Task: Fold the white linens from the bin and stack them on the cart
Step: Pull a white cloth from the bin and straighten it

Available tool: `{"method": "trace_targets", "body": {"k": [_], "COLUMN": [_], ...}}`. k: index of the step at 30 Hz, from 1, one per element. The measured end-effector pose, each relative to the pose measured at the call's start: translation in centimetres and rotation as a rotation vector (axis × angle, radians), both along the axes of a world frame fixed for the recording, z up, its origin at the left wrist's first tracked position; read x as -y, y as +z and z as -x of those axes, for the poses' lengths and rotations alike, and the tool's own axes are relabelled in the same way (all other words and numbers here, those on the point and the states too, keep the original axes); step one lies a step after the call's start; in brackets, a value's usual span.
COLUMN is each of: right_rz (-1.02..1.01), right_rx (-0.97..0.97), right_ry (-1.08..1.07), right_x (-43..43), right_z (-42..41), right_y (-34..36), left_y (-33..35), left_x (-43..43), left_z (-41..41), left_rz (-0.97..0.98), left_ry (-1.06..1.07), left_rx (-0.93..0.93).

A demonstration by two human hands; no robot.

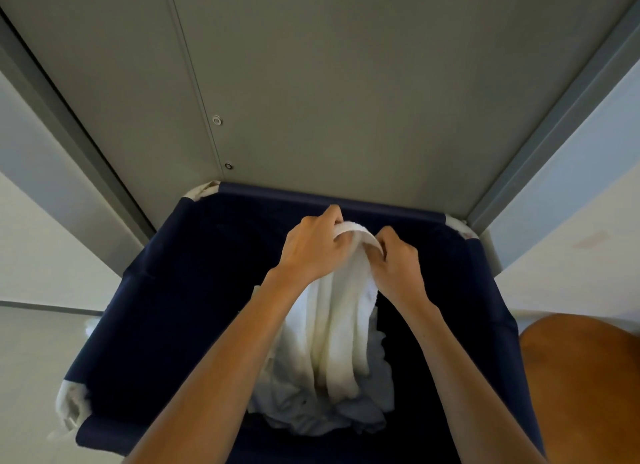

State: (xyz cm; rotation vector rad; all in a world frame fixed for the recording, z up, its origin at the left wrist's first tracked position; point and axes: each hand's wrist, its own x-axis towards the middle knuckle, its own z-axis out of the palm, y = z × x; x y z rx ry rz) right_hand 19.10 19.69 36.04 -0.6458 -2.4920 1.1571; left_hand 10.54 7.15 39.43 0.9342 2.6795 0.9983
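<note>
My hands meet at mid-frame, high over the bin [194, 290]. My left hand [313, 247] has its fingers curled over the top hem of one towel [341, 332]. My right hand [394, 259] pinches the same hem just beside it, so only a short arc of cloth shows between them. I think I hold it by the hem, hands close, so I can slide outward along the edge to find the corners. Held this high, the towel's own weight also pulls it straight and free of the rest.

The towel hangs from my grip in long folds down the middle of the frame. Its lower end reaches the heap [311, 415], and I cannot tell whether it has come clear of it.

The bin is navy cloth with white frame corners showing at upper left, upper right and lower left. It holds that one crumpled heap of white linens, low and centre. A grey panel [346, 82] fills the top of the frame. The cart is not in view, nor is any folded piece.
</note>
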Motion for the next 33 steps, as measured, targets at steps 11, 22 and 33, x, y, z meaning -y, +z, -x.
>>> {"method": "trace_targets", "body": {"k": [11, 22, 33], "right_rz": [0.204, 0.044, 0.381], "right_rx": [-0.002, 0.0, -0.03], "right_ry": [0.175, 0.258, 0.304], "right_x": [2.2, 1.4, -0.5], "right_z": [-0.4, -0.5, -1.0], "right_y": [-0.3, 0.0, 0.2], "left_y": [0.5, -0.8, -0.2], "left_x": [-0.4, 0.7, 0.9], "left_z": [-0.2, 0.3, 0.6], "left_rz": [-0.233, -0.205, -0.347], "left_ry": [0.009, -0.101, -0.201], "left_rx": [0.336, 0.248, 0.28]}}
